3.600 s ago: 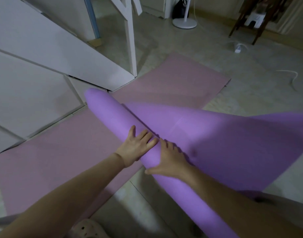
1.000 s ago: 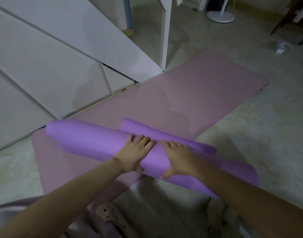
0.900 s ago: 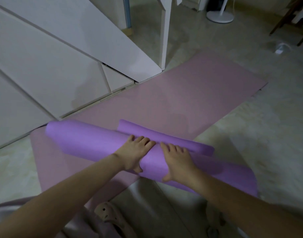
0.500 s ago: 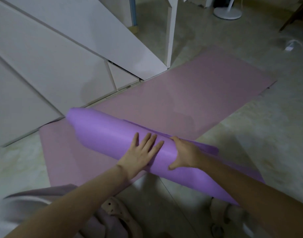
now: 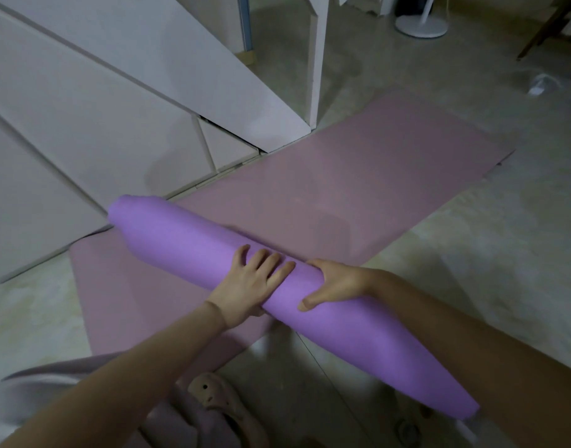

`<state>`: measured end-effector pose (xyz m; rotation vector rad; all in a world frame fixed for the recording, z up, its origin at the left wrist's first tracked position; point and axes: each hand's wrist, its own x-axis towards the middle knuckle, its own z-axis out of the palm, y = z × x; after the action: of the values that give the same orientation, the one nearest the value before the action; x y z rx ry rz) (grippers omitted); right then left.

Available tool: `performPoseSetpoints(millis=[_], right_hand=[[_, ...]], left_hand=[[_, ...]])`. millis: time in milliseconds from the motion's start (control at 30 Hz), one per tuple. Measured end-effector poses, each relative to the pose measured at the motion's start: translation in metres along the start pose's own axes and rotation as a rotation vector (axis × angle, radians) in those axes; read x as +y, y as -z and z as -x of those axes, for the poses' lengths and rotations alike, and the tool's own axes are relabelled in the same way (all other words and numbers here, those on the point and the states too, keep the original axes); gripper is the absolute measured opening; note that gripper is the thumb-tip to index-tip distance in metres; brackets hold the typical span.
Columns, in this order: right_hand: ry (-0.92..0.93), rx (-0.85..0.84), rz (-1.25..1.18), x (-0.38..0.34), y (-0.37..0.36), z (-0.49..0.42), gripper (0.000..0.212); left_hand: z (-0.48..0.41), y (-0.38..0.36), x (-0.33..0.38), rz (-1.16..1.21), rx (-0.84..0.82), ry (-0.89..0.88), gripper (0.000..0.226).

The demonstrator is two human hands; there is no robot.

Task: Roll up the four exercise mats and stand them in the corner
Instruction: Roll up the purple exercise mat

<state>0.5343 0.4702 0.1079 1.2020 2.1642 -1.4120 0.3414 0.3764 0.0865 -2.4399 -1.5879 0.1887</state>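
A bright purple mat is wound into a long roll that runs from the upper left to the lower right. My left hand lies across its middle with the fingers spread on top. Just to the right, my right hand grips the roll, thumb on the near side and fingers curled over the far side. Under the roll a dusty pink mat lies flat and unrolled on the floor. No other mats show.
White panelled cabinet fronts and a white post stand along the left and back. A fan base and dark chair legs stand far off. A beige clog is near my feet. Pale tiled floor spreads to the right.
The loose flap of the purple mat has been wound in, so the roll is now closed. My right hand moved from pressing on top to gripping around it. The roll's left end swung away.
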Motion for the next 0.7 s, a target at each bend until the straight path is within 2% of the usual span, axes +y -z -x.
performPoseSetpoints(millis=[67, 167, 233, 333, 433, 567, 700], right_hand=[[-0.009, 0.089, 0.104, -0.002, -0.002, 0.008, 0.099], [-0.012, 0.301, 0.583, -0.004, -0.023, 0.024, 0.114], [-0.056, 0.413, 0.738, -0.002, -0.041, 0.030, 0.122], [-0.083, 0.473, 0.669, 0.005, -0.052, 0.030, 0.121], [-0.060, 0.468, 0.617, 0.012, -0.049, 0.026, 0.111], [-0.050, 0.442, 0.554, 0.012, -0.034, 0.022, 0.105], [-0.086, 0.357, 0.424, 0.009, -0.017, 0.021, 0.097]], left_hand=[[-0.007, 0.001, -0.006, 0.050, -0.035, -0.001, 0.116], [-0.019, 0.006, -0.013, 0.095, -0.129, -0.025, 0.113], [-0.027, 0.010, -0.015, 0.090, -0.183, -0.065, 0.114], [-0.036, 0.011, -0.015, 0.070, -0.228, -0.122, 0.113], [-0.038, 0.008, -0.014, 0.064, -0.229, -0.147, 0.116], [-0.029, 0.010, -0.013, 0.069, -0.130, -0.097, 0.124], [-0.004, 0.010, -0.005, 0.019, -0.101, -0.053, 0.125]])
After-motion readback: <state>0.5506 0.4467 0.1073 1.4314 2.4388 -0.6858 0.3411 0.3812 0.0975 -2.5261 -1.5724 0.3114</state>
